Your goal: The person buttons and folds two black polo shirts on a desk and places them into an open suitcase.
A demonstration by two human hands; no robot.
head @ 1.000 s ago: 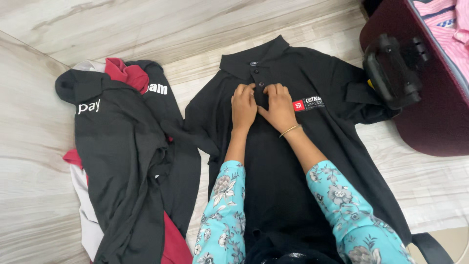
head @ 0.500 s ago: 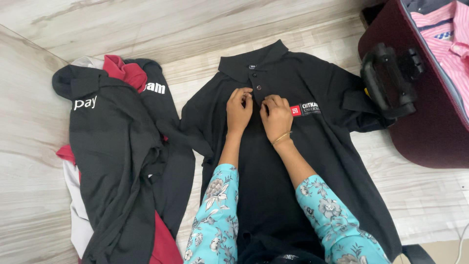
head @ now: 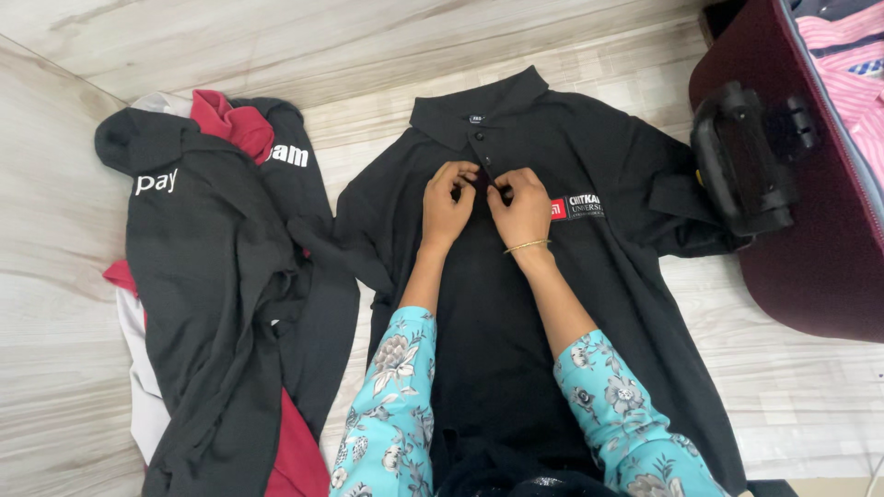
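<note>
A black polo shirt [head: 516, 304] lies flat on the pale wood floor [head: 55, 276], front side up, with its collar far from the person. Everything else here is told by where it sits next to this shirt.

The left hand [head: 447, 204] rests on the shirt's chest, just left of the button strip. Its fingers are curled in and pinch the cloth edge of the strip. The right hand [head: 522, 204] rests on the chest just right of the strip. Its fingers are bent too, and they pinch the other edge of the strip. The two hands almost touch at the fingertips. A thin gold bangle [head: 526, 246] goes around the right wrist. Both arms come up over the shirt's belly in blue flower sleeves [head: 396, 405].

Two small buttons [head: 480, 138] show on the strip above the hands, under the collar. A small red and white badge [head: 577, 207] sits on the shirt's chest, just right of the right hand.

To the left of the shirt is a heap of clothes [head: 221, 294], black with some red and white bits. It touches the shirt's left sleeve. To the right of the shirt stands a dark red suitcase [head: 810, 239] with a black handle [head: 741, 166], and the handle lies over the shirt's right sleeve. A pink striped shirt [head: 852, 55] is inside the suitcase.
</note>
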